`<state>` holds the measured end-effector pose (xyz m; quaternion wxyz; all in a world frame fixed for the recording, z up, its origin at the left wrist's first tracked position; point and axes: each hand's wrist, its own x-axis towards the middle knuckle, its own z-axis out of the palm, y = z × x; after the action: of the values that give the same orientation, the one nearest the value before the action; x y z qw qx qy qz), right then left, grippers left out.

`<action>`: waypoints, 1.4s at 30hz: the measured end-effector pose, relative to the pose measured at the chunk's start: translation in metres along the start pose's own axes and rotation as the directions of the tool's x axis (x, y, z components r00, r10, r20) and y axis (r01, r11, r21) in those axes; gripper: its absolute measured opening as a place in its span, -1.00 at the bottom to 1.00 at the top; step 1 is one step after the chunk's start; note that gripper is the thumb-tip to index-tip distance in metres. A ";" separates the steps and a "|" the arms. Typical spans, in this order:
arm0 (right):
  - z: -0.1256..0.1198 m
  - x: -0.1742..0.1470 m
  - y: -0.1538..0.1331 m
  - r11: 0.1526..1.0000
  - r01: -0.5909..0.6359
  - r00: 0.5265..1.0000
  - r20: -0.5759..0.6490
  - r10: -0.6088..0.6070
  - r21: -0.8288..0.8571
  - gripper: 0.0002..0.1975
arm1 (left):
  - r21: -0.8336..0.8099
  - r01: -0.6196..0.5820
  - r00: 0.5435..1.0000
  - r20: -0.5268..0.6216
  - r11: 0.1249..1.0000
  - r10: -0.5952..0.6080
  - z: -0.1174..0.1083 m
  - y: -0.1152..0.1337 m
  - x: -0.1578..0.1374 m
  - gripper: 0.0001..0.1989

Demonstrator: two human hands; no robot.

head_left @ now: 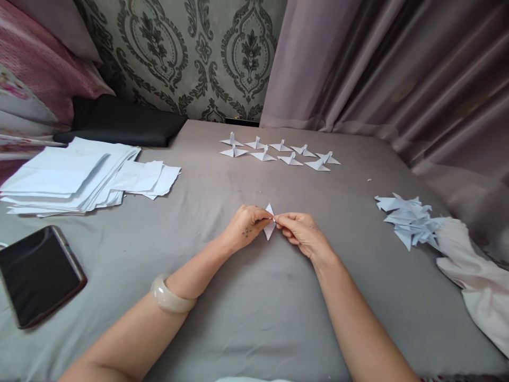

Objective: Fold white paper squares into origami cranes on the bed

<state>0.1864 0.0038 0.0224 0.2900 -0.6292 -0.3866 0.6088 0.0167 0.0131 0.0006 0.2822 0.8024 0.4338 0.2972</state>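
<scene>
Between my hands, over the middle of the grey cloth, is a small white folded paper crane (269,230), its two pointed wings sticking out toward and away from me. My left hand (248,225) pinches it from the left. From the right, the thumb and forefinger of my right hand (299,229) close on its narrow tip. My fingers cover the middle of the fold. Farther back stand several finished-looking paper cranes (262,154) in two rows, wings spread.
A stack of white paper sheets (51,172) and smaller squares (139,176) lie at left, with a dark tablet (40,276) nearer. Right, folded paper pieces (413,220) are heaped beside a pale cloth (473,276). A black case (127,121) lies at the back left; curtains (338,63) hang behind.
</scene>
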 end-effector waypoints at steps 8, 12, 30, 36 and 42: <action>0.002 0.001 -0.001 1.000 -0.003 1.000 -0.012 0.002 -0.028 -0.84 | -0.015 0.036 0.999 -0.006 0.999 -0.036 0.001 0.003 -0.001 -0.82; 0.000 0.000 -0.004 0.999 0.001 1.000 -0.012 -0.001 -0.047 -0.84 | -0.060 0.043 0.999 0.015 0.997 -0.042 -0.001 0.004 -0.001 -0.81; -0.003 -0.003 -0.010 0.990 -0.011 1.000 -0.001 0.011 -0.141 -0.80 | -0.124 0.112 0.994 0.017 0.986 -0.110 0.000 0.005 -0.002 -0.80; -0.005 0.000 -0.009 0.989 -0.013 0.999 0.034 0.018 -0.146 -0.77 | -0.143 0.155 0.987 -0.015 0.978 -0.159 0.000 0.010 -0.001 -0.79; -0.008 0.000 -0.007 0.992 0.008 0.998 0.061 0.000 -0.129 -0.82 | -0.215 0.190 0.978 -0.039 0.958 -0.203 0.002 0.012 -0.001 -0.82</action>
<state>0.1938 0.0083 0.0294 0.2380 -0.6270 -0.4352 0.6007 0.0239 0.0063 0.0078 0.3803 0.7116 0.4858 0.3362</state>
